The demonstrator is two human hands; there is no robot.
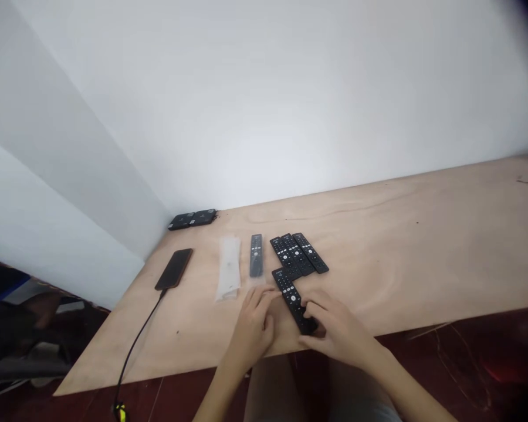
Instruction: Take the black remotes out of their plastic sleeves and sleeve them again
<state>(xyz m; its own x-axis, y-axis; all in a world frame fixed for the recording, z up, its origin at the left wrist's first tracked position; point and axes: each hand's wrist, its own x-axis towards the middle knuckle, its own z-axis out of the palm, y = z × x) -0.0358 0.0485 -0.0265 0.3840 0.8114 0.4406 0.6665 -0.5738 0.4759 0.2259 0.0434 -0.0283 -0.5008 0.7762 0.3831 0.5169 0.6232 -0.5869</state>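
A black remote control [293, 299] with white buttons lies slanted near the front edge of the table. My right hand [338, 328] grips its lower end, thumb at the bottom and fingers along the right side. On the other side is my left hand [256, 321], its fingers loosely extended and apart, one fingertip close to the remote's left edge; whether it touches is unclear. Just beyond, several black remotes lie side by side, among them one at the right [310, 252]. Further left rests a remote in a clear plastic sleeve [256, 256].
Flat translucent plastic sleeves [229, 268] lie left of the sleeved remote. A smartphone [174, 269] with a black cable [136, 346] sits at the left. Two black boxes [202, 217] stand in the back left corner by the white wall [264, 105]. The wooden table [400, 264] extends right.
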